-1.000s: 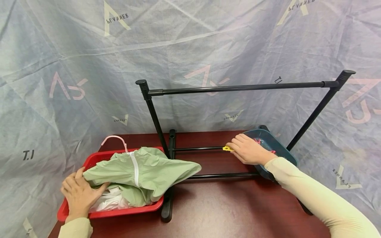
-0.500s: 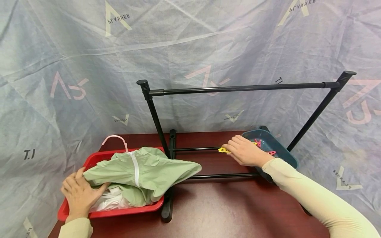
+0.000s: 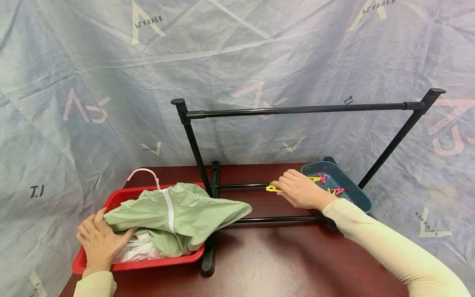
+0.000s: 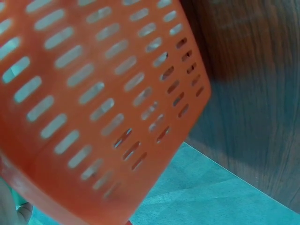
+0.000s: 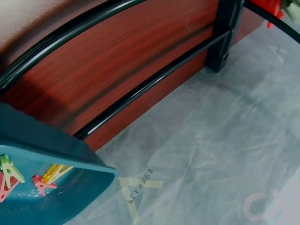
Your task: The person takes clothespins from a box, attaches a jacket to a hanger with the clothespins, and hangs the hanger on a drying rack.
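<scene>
One yellow clothespin, pinched in my right hand, between the zippered green jacket and the teal tray of more clothespins. My left hand lies at the red basket's left end, fingers loosely spread, thumb apart, by the jacket's edge. Jacket sprawls over basket, pink hanger hook upright. Black clothes rack alongside.

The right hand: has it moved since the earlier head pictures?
Yes: in the head view, the right hand, pinching a yellow clothespin, has moved left, away from the blue tray, toward the rack's left post.
</scene>
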Tool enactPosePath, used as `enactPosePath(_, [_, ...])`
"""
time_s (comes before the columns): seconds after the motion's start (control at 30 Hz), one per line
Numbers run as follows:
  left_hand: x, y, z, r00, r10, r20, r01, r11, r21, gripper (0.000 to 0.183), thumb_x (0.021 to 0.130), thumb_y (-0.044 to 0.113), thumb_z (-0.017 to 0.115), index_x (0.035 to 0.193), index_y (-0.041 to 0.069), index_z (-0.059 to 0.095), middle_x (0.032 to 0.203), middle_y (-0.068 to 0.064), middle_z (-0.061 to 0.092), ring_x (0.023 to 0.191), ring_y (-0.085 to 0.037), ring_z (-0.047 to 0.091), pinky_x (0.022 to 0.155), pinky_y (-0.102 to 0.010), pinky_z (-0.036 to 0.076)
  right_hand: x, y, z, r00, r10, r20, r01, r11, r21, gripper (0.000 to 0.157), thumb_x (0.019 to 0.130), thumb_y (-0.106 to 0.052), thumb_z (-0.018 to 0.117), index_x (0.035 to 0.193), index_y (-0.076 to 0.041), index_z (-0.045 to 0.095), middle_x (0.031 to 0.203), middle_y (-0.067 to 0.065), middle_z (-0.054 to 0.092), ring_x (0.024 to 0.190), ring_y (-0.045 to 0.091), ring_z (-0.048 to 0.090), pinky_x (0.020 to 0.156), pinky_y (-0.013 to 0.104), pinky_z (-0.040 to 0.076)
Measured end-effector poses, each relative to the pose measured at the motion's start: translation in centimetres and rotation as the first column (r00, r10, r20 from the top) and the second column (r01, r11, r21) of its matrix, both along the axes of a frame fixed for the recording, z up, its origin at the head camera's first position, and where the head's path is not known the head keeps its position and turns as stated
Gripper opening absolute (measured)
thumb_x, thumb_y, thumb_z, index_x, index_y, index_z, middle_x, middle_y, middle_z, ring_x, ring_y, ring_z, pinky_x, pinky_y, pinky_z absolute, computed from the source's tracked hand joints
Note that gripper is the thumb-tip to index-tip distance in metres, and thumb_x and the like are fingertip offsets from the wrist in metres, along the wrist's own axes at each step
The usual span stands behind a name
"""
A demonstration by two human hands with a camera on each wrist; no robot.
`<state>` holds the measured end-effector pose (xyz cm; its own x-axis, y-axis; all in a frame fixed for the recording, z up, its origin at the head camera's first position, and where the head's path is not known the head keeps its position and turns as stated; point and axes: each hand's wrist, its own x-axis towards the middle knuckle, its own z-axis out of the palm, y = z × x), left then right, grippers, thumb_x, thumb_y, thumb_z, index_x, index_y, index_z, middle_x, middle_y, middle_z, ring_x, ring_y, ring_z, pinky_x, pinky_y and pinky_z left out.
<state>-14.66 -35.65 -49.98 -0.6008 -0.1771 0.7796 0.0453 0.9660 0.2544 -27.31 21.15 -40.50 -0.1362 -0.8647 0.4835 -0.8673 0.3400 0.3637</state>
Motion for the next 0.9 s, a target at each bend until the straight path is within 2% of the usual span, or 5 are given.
enactPosePath(0.37, [0.0,-0.1,0.0,1.000,-0.002,0.007,0.002,1.000,0.000,0.110,0.070,0.093,0.034,0.133,0.003,0.032,0.110,-0.032,0.031,0.094,-0.053,0.028,0.077,-0.064,0.023,0.4,-1.1,0.3,1.000,0.021,-0.003,-0.021,0.999,-0.030,0.047,0.109,-0.032,0.028,0.114,-0.001,0.063,0.090,0.005,0.063,0.079,0.023,0.052,0.081,0.040,0.044])
enactPosePath(0.7, [0.2,-0.2,0.3,0.996,-0.009,0.090,0.007,0.999,0.031,0.112,0.069,0.094,0.034,0.134,0.004,0.030,0.111,-0.034,0.030,0.097,-0.053,0.027,0.079,-0.064,0.022,0.7,-2.1,0.6,0.999,0.050,0.012,-0.049,0.997,-0.059,0.045,0.108,-0.032,0.031,0.115,-0.001,0.063,0.088,0.004,0.063,0.079,0.023,0.053,0.082,0.040,0.044])
enactPosePath(0.9, [0.2,-0.1,0.3,0.998,-0.015,0.060,0.014,1.000,0.024,0.110,0.070,0.093,0.035,0.134,0.003,0.030,0.111,-0.033,0.030,0.096,-0.053,0.027,0.078,-0.064,0.022,1.1,-2.7,0.9,0.999,0.049,0.018,-0.048,0.997,-0.059,0.045,0.108,-0.032,0.032,0.116,-0.001,0.063,0.089,0.003,0.063,0.079,0.022,0.053,0.083,0.039,0.044])
